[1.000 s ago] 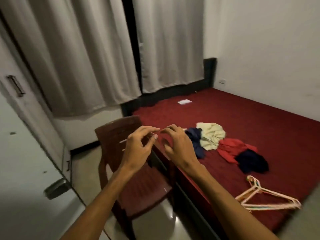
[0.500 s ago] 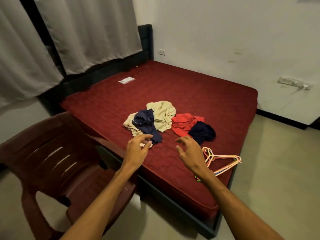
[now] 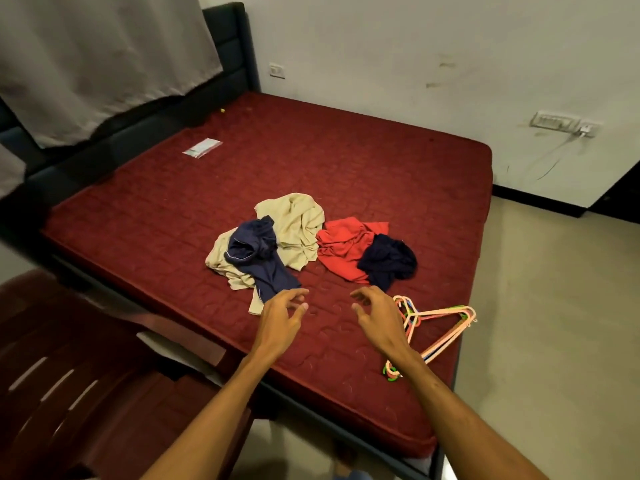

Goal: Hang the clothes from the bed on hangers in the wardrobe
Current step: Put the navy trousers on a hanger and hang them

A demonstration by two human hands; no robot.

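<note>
Your left hand [image 3: 282, 315] and right hand [image 3: 375, 315] hover side by side over the near part of the bed [image 3: 346, 161]. Their fingers are loosely curled and hold nothing, the left just short of the navy garment [image 3: 259, 261], the right just beside the bundle of hangers [image 3: 440, 327]. All the clothes lie heaped on the mattress, beige garment [image 3: 298, 223] and red garment [image 3: 343, 247] included, so I judge you are at the first pick. Next, take one garment and free a single hanger from the bundle.
</note>
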